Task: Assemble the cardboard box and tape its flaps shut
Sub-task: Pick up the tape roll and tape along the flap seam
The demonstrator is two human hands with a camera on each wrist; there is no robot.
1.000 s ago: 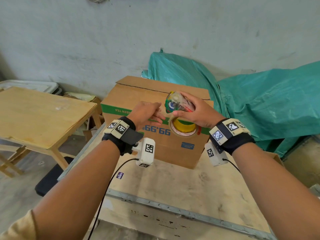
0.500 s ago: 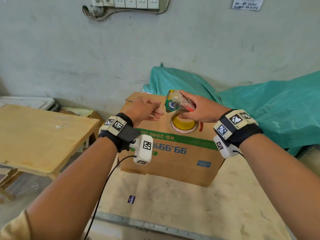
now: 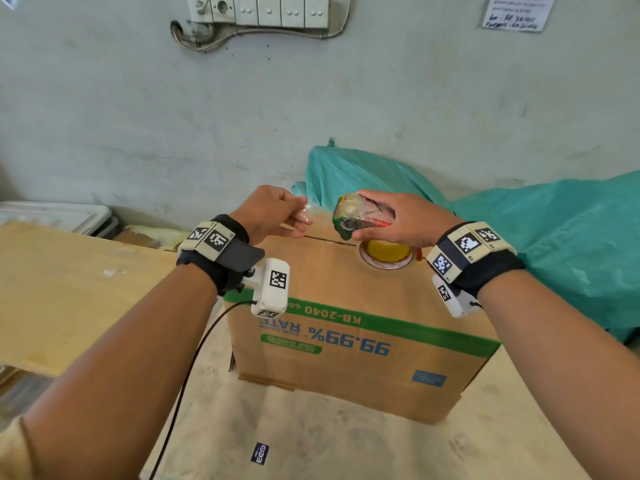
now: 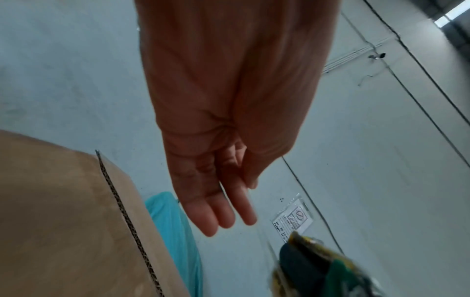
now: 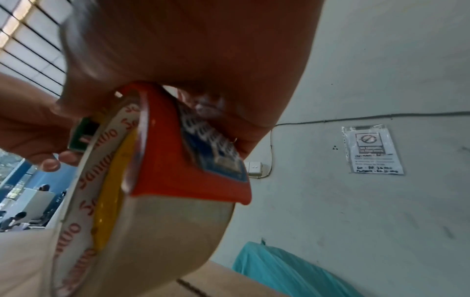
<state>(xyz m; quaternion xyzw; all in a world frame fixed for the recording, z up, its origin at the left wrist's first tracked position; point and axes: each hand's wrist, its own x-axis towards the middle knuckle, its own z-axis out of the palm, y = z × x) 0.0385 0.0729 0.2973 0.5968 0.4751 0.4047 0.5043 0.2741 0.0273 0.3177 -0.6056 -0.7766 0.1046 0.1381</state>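
Now at centre frame, the right hand [image 3: 405, 221] grips the tape roll [image 3: 356, 216] above the cardboard box [image 3: 346, 306] on the bench [image 3: 346, 452]; the left hand [image 3: 272, 213] pinches the tape's free end [image 3: 304, 216]. Next, probably: stick it over the flap seam.

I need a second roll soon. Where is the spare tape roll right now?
In the head view, the spare tape roll lies flat on top of the cardboard box, toward its right side, directly beneath the right hand.
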